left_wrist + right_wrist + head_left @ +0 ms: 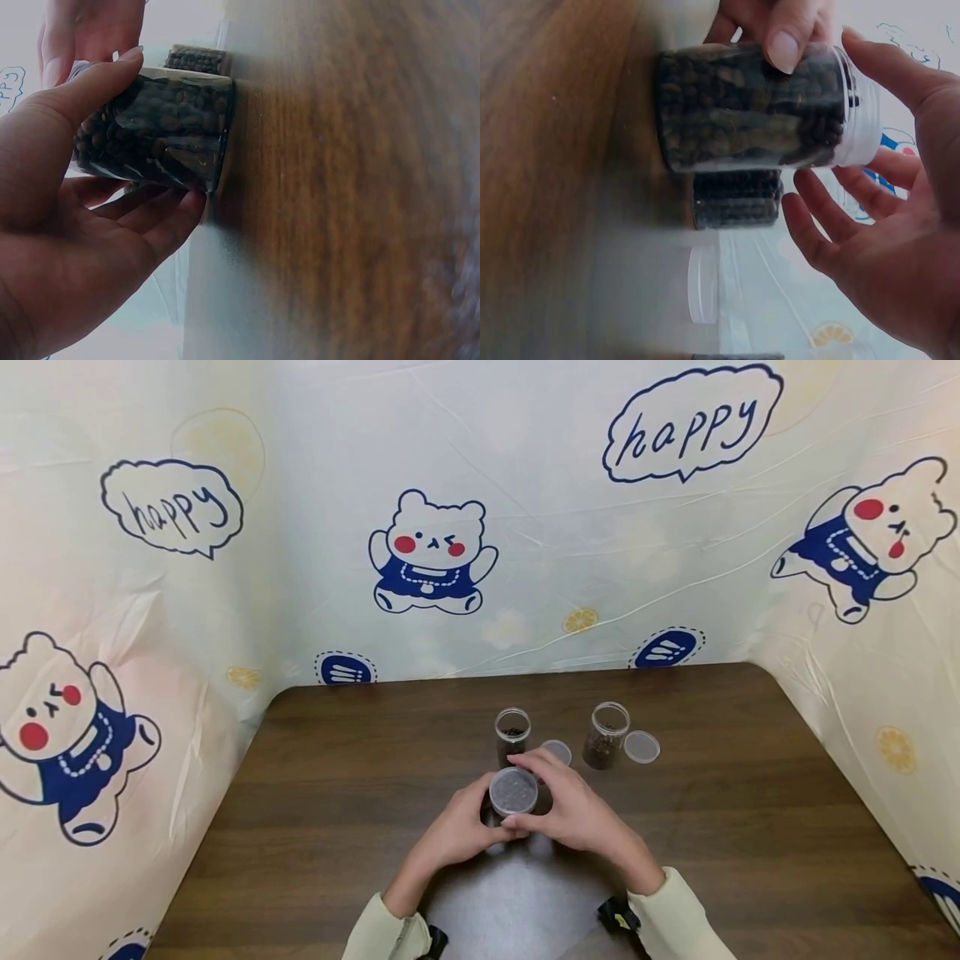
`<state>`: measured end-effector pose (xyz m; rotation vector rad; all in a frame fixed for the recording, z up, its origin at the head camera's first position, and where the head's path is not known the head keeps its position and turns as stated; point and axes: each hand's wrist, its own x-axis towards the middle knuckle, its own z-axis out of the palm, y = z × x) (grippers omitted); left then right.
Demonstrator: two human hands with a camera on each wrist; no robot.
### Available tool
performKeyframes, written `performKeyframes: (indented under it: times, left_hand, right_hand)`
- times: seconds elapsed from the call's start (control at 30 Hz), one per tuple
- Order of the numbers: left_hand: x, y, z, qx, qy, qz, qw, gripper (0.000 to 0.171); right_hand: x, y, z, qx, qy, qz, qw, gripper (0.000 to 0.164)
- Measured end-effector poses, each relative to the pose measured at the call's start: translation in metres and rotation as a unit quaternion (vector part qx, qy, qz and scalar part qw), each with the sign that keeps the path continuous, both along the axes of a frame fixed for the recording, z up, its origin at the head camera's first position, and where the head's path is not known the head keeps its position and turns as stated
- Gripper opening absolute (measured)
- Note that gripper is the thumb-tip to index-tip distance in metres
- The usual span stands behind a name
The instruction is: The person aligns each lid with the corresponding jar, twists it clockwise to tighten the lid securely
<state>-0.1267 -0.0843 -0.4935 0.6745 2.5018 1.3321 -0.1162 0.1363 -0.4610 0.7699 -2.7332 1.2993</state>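
Note:
A clear jar (742, 112) packed with dark beans stands on the table with a translucent screw lid (513, 791) on its mouth. My left hand (461, 827) grips the jar's body, thumb on the near side and fingers wrapped round the far side. Around the lid curls my right hand (573, 806), its thumb at the near edge and fingertips at the far edge. In the left wrist view the beans show through the jar wall below my left thumb (105, 86).
Just behind the held jar stands an uncovered jar (513, 725) of dark contents, a loose lid (557, 751) beside it. Farther right is another uncovered jar (606, 739), with its neighbouring lid (642, 747) flat on the wooden table (337, 777). A printed curtain (540, 552) borders the back and sides.

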Motion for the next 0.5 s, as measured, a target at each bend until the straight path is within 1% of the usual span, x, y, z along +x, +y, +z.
performKeyframes:
  times: [0.1,0.13,0.23,0.3,0.4,0.5]
  left_hand:
    - [-0.001,0.000,0.000,-0.003,0.002,0.003,1.0000,0.071]
    - [-0.001,0.000,0.000,-0.005,0.008,0.002,0.9999,0.070]
    - [-0.001,0.000,-0.001,-0.008,0.010,0.001,0.9999,0.069]
    - [0.000,-0.001,-0.001,-0.006,0.008,-0.001,0.9999,0.069]
    - [0.000,-0.001,-0.002,-0.002,0.004,-0.003,1.0000,0.069]
    - [-0.001,-0.001,-0.002,-0.001,0.010,-0.004,0.9999,0.069]
  right_hand:
    - [0.002,-0.005,-0.003,0.006,0.002,-0.021,1.000,0.075]
    - [0.002,-0.007,-0.004,0.009,0.002,-0.030,1.000,0.075]
    - [0.005,-0.013,-0.006,0.017,0.004,-0.057,0.998,0.074]
    - [0.006,-0.015,-0.006,0.023,0.005,-0.068,0.997,0.074]
    - [0.007,-0.016,-0.006,0.036,0.003,-0.069,0.997,0.078]
    - [0.006,-0.013,-0.003,0.039,-0.006,-0.051,0.998,0.084]
